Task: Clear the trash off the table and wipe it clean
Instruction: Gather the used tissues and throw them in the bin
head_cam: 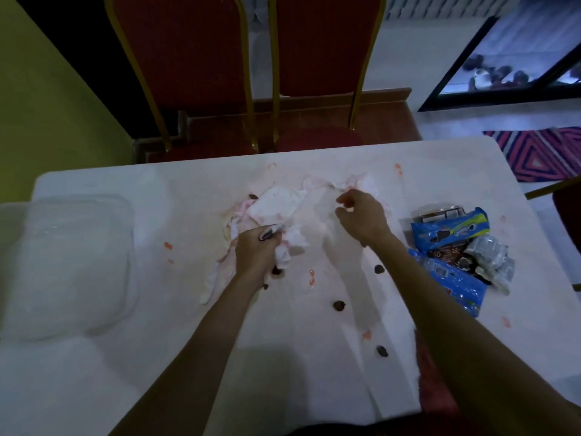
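One far tissue [366,181] is lying just beyond the empty, half-curled right grip [361,217]; left grip [256,247] is clutching wadded tissues [294,240].

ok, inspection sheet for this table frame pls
Surface: white table, pink smears and red splotches.
Job's things: pink-stained white tissues mid-table; dark round crumbs scattered; blue snack wrappers piled right.
Clutter: clear plastic tub left.
Grippers: left hand grips a tissue wad; right hand curled beside tissues, grip unclear.
Cables: nothing seen.
Surroundings: two red gold-framed chairs; striped rug.
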Demonstrator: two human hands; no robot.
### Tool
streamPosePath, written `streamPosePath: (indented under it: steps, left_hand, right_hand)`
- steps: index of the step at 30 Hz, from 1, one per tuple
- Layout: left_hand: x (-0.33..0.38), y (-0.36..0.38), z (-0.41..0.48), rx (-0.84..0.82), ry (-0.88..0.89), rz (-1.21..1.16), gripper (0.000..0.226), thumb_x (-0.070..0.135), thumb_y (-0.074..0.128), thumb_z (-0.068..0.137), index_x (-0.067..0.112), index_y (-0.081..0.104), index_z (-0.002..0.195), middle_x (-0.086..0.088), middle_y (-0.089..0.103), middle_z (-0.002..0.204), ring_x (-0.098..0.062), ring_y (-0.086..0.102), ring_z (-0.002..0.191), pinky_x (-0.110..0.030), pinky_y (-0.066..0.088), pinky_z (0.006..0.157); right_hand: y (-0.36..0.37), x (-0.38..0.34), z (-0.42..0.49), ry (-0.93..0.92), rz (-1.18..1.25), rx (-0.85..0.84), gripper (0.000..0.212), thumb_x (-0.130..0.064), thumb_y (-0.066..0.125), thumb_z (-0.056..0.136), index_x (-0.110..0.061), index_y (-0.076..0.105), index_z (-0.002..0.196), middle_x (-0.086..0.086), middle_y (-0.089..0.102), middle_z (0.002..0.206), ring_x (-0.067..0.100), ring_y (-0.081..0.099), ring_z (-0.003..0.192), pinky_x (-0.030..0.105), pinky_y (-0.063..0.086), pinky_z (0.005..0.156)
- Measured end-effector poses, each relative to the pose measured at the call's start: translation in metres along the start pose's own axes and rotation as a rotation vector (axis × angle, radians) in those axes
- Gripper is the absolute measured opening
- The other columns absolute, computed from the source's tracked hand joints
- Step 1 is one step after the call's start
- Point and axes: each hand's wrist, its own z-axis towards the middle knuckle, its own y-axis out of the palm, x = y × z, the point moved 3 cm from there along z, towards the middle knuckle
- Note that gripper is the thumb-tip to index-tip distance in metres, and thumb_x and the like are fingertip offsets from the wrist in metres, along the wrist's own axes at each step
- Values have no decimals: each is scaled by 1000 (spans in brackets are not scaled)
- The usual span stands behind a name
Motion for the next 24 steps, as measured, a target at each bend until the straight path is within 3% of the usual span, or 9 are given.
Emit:
streamPosePath:
  steps: [3,6,8,10,12,15,19,22,24]
  left_hand:
    - [-4,-28,11,94,-73,-20,13,18,71,86,16,77,98,7,69,98,-16,66,81,-30,58,73]
    - [-15,-63,21,250,-170,-118,11,16,73,84,19,69,74,-2,70,75,-16,64,63,-17,51,46]
    - [-21,-84,28,326,-135,-113,4,17,72,82,19,76,84,-3,73,83,-20,67,74,-20,53,60]
    - [-24,-94,33,372,-78,-37,25,19,69,85,18,77,108,-3,75,103,-20,70,92,-29,57,84]
    - [-24,-94,37,420,-15,39,29,12,65,89,13,72,118,-4,73,114,-19,68,102,-24,52,93]
    - [-27,-87,47,469,127,195,31,-1,62,88,2,71,117,-14,70,117,-26,66,107,-3,38,90]
    - [-35,-66,51,387,202,408,38,10,65,92,1,62,129,-15,54,136,-24,51,121,-3,43,80]
    - [-42,-48,47,248,316,637,47,11,75,83,5,63,128,-14,54,140,-31,46,122,-24,51,92]
    - [-44,-46,45,238,332,748,49,13,78,80,8,65,127,-13,55,140,-31,47,121,-37,56,91]
  right_hand:
    - [-13,8,26,40,-217,46,49,-27,61,95,-17,45,140,15,43,137,32,61,103,40,48,90]
    - [-14,14,46,127,-355,-14,62,-33,62,93,-17,32,144,18,35,139,40,58,112,49,43,99]
    - [-6,18,52,165,-408,-65,65,-31,64,92,-17,28,144,18,33,139,41,56,115,51,41,102]
    - [8,22,53,157,-407,-102,61,-26,62,93,-15,27,143,20,33,139,43,56,115,49,45,95]
    - [21,20,52,84,-384,-89,48,-22,55,98,-9,34,139,22,39,136,41,58,111,43,48,84]
    - [35,4,54,-50,-391,-82,31,-22,52,98,-5,50,124,20,55,120,36,61,101,43,51,81]
    - [49,-33,58,-215,-314,-90,20,-12,52,91,-6,58,108,12,65,102,25,59,83,35,49,71]
    - [70,-61,53,-247,-113,-133,39,-8,55,88,-9,49,126,9,64,101,26,61,85,34,50,71]
    - [92,-67,48,-208,-74,-213,54,-13,60,89,-14,38,139,10,62,112,28,63,95,38,54,79]
